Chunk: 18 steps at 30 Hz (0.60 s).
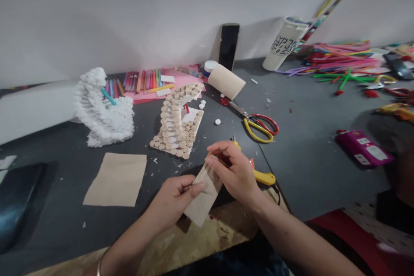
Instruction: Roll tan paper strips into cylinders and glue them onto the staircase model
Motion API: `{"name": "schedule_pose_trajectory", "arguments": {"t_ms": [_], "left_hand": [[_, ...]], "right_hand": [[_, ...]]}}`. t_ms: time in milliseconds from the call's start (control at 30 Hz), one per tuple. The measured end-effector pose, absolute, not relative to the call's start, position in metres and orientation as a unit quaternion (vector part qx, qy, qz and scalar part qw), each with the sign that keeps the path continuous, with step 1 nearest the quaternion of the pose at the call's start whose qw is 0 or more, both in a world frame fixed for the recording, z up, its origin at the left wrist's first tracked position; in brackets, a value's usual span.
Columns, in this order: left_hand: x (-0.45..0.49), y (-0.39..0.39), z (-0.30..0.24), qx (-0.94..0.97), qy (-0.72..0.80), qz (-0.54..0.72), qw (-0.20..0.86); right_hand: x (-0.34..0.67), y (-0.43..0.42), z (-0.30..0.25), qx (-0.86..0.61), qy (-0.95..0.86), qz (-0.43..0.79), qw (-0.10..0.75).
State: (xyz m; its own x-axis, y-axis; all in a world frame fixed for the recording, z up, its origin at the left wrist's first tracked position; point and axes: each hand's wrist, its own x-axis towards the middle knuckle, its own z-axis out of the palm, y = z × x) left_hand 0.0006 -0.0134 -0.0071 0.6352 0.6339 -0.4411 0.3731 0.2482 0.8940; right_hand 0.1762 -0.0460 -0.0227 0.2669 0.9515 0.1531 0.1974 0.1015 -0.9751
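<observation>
My left hand (173,198) and my right hand (231,172) both pinch a strip of brown kraft paper (203,194), which hangs down and tilts between them. Just past my right hand, a yellow-handled tool (263,177) lies on the dark table top, partly hidden by that hand. To the left of my left hand lies a flat sheet of the same kraft paper (114,180) with a zigzag edge. Farther ahead stands a spiral staircase model (176,125) built from small rolled paper discs on a white base.
A white fluffy paper sculpture (103,110) stands at the left. Red-and-yellow scissors (257,125), a cardboard tube (226,82), a phone (229,46) and a white cup (284,43) sit farther back. Colored markers (145,84) lie at the back, pipe cleaners (339,60) at right.
</observation>
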Motion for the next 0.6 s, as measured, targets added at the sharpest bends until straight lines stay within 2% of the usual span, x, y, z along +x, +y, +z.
{"name": "schedule_pose_trajectory", "arguments": {"t_ms": [200, 267, 367, 467, 600], "left_hand": [[-0.003, -0.009, -0.012, 0.491, 0.439, 0.187, 0.729], [-0.003, -0.007, -0.011, 0.407, 0.441, 0.232, 0.765], [-0.004, -0.005, -0.005, 0.311, 0.424, 0.281, 0.803], [-0.004, -0.005, 0.001, 0.253, 0.404, 0.304, 0.825], [-0.003, -0.005, 0.0, 0.192, 0.37, 0.329, 0.847]], "right_hand": [[0.202, -0.044, -0.01, -0.626, -0.459, 0.284, 0.562], [0.228, -0.045, -0.002, -0.664, -0.473, 0.22, 0.536], [0.274, -0.044, -0.001, -0.734, -0.548, 0.089, 0.391], [0.311, -0.036, -0.013, -0.726, -0.647, 0.037, 0.229], [0.333, -0.023, -0.03, -0.694, -0.706, 0.03, 0.138]]}}
